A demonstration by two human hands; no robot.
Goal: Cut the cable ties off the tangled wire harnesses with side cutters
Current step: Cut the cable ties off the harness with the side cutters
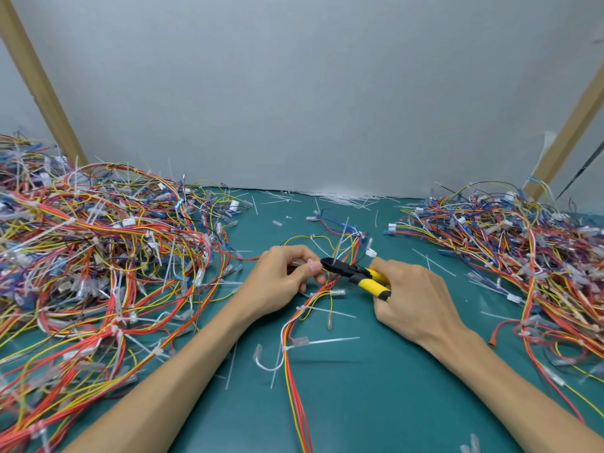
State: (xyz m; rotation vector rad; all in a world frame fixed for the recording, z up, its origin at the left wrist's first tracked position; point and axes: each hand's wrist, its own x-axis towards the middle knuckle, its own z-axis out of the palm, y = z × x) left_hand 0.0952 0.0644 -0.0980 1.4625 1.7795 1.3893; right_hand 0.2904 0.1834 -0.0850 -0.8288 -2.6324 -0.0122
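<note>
Green mat (pixel 376 403) across the whole bench. At nine o'clock, the biggest heap of wire harnesses (pixel 98 256); at three o'clock, a lesser heap (pixel 529 256). At centre, a single harness (pixel 290 380), trailing to six o'clock. Left hand (pixel 277 282) pinching that harness; right hand (pixel 415 299) clenched round the yellow handles of the side cutters (pixel 353 273), black tips at the left fingertips. Cut cable ties (pixel 343 195) strewn at twelve o'clock.

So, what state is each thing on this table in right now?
Left hand, pinching the middle harness.
Right hand, gripping the side cutters.
Side cutters, tip at the pinched spot.
Middle harness, still tied.
Left pile, tangled.
Right pile, tangled.
Loose ties, cut off, scattered.
</note>
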